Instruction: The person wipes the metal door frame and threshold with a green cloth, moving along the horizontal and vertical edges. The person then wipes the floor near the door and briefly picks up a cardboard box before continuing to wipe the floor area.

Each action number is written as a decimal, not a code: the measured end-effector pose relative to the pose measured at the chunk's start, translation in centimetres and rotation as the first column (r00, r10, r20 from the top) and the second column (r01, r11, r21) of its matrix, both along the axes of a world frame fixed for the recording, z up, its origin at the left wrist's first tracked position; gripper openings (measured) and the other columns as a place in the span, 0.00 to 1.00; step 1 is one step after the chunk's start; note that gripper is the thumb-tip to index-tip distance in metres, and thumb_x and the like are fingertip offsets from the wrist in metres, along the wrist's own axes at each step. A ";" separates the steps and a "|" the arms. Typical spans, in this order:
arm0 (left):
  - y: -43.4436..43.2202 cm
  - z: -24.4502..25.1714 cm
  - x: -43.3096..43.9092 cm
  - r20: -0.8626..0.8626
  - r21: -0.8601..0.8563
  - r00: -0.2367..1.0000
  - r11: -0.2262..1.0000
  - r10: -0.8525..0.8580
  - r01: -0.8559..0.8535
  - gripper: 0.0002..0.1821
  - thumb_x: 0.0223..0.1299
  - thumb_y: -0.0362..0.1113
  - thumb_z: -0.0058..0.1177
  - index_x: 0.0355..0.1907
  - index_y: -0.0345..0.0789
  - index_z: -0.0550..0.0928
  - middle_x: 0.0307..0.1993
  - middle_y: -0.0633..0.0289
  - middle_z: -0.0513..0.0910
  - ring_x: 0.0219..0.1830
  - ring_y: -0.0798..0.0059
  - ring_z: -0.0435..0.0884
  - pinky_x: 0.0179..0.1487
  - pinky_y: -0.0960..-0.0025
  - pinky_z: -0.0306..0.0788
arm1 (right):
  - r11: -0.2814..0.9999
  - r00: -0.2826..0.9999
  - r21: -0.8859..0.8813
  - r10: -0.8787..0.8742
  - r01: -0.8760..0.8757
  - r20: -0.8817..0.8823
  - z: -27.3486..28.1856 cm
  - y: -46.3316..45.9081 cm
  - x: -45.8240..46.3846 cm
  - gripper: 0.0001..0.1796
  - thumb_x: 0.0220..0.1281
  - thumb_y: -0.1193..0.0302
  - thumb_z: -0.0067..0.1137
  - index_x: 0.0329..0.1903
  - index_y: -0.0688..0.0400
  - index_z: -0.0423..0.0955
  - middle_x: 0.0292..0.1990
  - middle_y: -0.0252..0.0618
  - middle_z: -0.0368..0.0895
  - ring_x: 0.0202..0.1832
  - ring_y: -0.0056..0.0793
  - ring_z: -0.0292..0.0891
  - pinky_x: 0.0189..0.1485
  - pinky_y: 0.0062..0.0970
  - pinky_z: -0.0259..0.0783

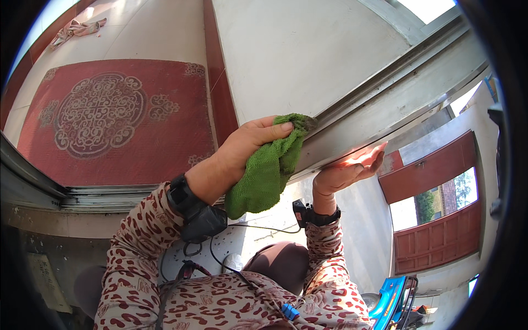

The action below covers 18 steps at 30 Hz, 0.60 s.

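Note:
My left hand grips a green terry cloth with the thumb on top. A dark, soiled end of the cloth touches the grooved metal door or window frame, and the rest hangs below the hand. On the frame's outer side, my right hand is raised with its fingers extended along the lower edge; contact is hard to tell. No object shows in it. Both wrists wear black straps with devices, and a cable runs between them.
A metal sill track crosses in front of me. Beyond it lie a red patterned mat and a crumpled cloth on tiles. A white wall with red skirting stands at centre. At lower right are a blue vehicle and a red gate.

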<state>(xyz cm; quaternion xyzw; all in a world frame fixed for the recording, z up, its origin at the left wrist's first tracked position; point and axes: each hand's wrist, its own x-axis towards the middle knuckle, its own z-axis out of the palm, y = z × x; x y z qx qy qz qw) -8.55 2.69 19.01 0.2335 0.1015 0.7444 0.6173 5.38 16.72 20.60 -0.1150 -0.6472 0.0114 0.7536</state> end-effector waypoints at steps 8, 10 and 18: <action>-7.4 -4.8 2.2 -0.132 -0.300 0.977 0.946 -0.170 0.124 0.10 0.61 0.35 0.55 0.38 0.30 0.80 0.29 0.62 0.82 0.26 0.79 0.80 0.30 0.77 0.75 | 0.913 0.597 -0.004 0.271 -0.409 0.755 0.4 -8.5 2.8 0.18 0.55 0.61 0.63 0.38 0.61 0.70 0.31 0.41 0.74 0.28 0.34 0.72 0.30 0.28 0.70; -8.4 -6.3 2.5 -0.122 -0.266 0.975 0.953 -0.185 0.148 0.10 0.60 0.36 0.56 0.38 0.31 0.80 0.28 0.64 0.81 0.25 0.81 0.79 0.29 0.78 0.74 | 0.917 0.264 -0.016 0.131 -0.398 0.956 -0.1 -9.2 2.0 0.14 0.48 0.64 0.68 0.24 0.56 0.70 0.22 0.35 0.69 0.21 0.34 0.68 0.21 0.30 0.64; -9.9 -13.9 1.9 -0.952 -0.305 0.091 0.911 -0.291 -0.277 0.17 0.55 0.45 0.56 0.36 0.31 0.83 0.26 0.57 0.82 0.29 0.72 0.80 0.36 0.67 0.72 | 0.952 -0.139 -0.306 0.302 -0.008 0.943 -0.9 -9.6 3.1 0.18 0.59 0.64 0.58 0.18 0.58 0.65 0.16 0.42 0.67 0.20 0.43 0.67 0.22 0.37 0.63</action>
